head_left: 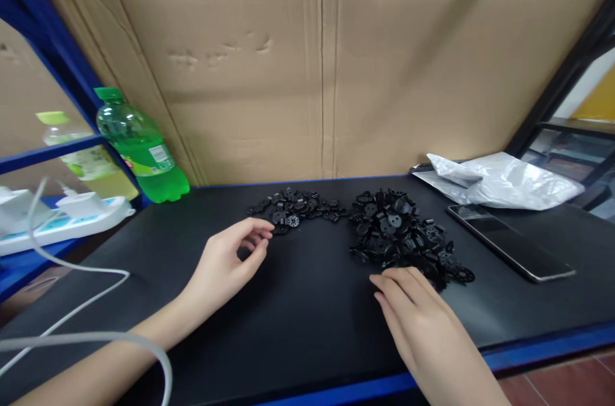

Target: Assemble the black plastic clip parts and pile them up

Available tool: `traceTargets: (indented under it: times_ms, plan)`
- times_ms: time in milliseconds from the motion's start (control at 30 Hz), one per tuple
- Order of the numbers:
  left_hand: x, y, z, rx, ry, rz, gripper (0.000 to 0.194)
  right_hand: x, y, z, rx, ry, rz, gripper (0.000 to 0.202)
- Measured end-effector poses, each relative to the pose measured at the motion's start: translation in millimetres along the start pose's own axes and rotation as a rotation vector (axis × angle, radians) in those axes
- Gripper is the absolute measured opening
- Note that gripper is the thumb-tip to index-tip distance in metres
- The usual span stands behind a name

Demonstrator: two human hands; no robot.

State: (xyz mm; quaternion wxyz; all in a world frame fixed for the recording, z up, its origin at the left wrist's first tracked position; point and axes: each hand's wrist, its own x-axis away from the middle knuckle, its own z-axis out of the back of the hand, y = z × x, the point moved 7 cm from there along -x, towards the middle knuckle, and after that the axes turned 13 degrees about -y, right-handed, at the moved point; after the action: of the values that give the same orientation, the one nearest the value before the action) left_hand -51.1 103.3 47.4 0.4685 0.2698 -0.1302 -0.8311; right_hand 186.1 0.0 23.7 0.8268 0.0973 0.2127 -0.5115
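My left hand [235, 257] is just in front of the smaller pile of black plastic parts [302, 204], fingers loosely curled and thumb apart from them. No part shows between them. Small discs with holes make up much of this pile, and a round one [293, 221] lies at its front edge, close to my left fingertips. On the right, my right hand [418, 310] rests at the near edge of a larger heap of black plastic parts [394, 227]. Its fingers are pressed together with the thumb tucked beneath; whatever they hold is hidden.
A phone [512, 243] and a crumpled silvery-white bag [509, 182] lie on the right. At left stand a green bottle [144, 156], a paler bottle [93, 159] and a power strip [96, 217]. A white cable [96, 339] crosses over my left forearm. Cardboard [240, 86] walls the back.
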Motion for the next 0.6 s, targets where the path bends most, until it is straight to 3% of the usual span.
traceTargets:
  times_ms: [133,267,467,567,600]
  plan:
    - [-4,-9,3.3,-0.052,0.003,0.020,0.019,-3,-12,-6,-0.022,0.041,0.080,0.032]
    - [-7,-9,-5.5,-0.164,-0.077,-0.015,0.023,-2,-35,-11,-0.224,0.090,0.181,0.024]
    - [0,9,-18.6,-0.244,-0.152,-0.053,0.015,-7,-41,-15,-0.464,0.139,0.229,0.022]
    - [7,24,-28.7,-0.188,-0.244,-0.120,0.001,-10,-34,-19,-0.521,0.101,0.192,0.023]
    - [10,29,-32.0,-0.167,-0.274,-0.142,0.006,-11,-33,-21,-0.537,0.076,0.180,0.023]
